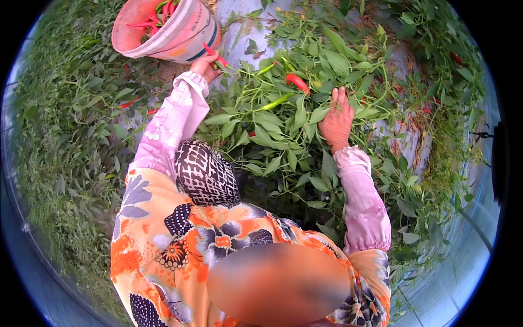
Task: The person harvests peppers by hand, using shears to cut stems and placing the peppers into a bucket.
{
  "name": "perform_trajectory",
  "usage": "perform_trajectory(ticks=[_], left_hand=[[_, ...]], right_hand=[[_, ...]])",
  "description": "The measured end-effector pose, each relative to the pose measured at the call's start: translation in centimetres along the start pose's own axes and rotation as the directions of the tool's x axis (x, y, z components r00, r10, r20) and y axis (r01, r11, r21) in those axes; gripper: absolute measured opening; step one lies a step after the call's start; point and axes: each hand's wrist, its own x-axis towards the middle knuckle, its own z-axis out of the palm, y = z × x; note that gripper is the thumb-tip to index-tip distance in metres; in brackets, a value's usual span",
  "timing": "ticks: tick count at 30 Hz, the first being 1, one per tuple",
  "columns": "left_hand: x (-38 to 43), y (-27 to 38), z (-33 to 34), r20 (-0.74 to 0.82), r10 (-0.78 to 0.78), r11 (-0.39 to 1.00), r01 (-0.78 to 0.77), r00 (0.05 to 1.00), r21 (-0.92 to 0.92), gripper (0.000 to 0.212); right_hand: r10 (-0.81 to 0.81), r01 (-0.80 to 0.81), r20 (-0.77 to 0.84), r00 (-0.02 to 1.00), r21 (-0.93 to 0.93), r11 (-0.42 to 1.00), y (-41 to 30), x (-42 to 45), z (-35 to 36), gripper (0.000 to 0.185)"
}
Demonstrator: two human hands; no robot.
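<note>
My left hand (207, 68), at the lower edge of the bucket, has its fingers around a red chili pepper (221, 61). The pepper's green stem end points at the chili plant (269, 124); whether it is still attached I cannot tell. My right hand (338, 120) lies back-up against the plant's leaves, fingers extended and close together, its thumb and palm side hidden. Between the hands hang a curved red chili (298, 83), a long green chili (277, 102) and a smaller green chili (267, 68).
A tilted plastic bucket (165, 43) at the upper left holds several red chilies (163, 14) and bears writing. Pale plastic mulch (241, 34) shows between plants. Dense chili foliage (73, 122) spreads left, more stands right (441, 53). My patterned trouser knee (208, 173) is below my left arm.
</note>
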Motion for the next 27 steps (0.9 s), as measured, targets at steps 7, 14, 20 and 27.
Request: perform_trajectory(ticks=[7, 14, 20, 27], left_hand=[[-1.6, 2.6, -9.8, -0.444, 0.239, 0.862, -0.399, 0.864, -0.312, 0.021], [-10.2, 2.4, -3.0, -0.038, 0.315, 0.946, -0.317, 0.948, -0.071, 0.024], [-13.6, 6.6, 5.3, 0.391, 0.343, 0.92, -0.389, 0.854, 0.041, 0.025], [-14.6, 1.2, 10.9, 0.636, 0.045, 0.955, -0.22, 0.77, 0.198, 0.023]], right_hand=[[-0.031, 0.031, -0.003, 1.0, 0.017, 0.999, -1.0, 0.3, 0.4, 0.062], [0.018, -0.014, 0.054, 0.998, -0.077, 0.997, 0.7, 0.1, 0.1, 0.064], [0.023, -0.067, 0.285, 0.958, 0.144, 0.987, 0.7, 2.8, -4.0, 0.078], [0.058, -0.055, 0.006, 0.998, 0.458, 0.887, -2.8, 5.4, -7.7, 0.088]])
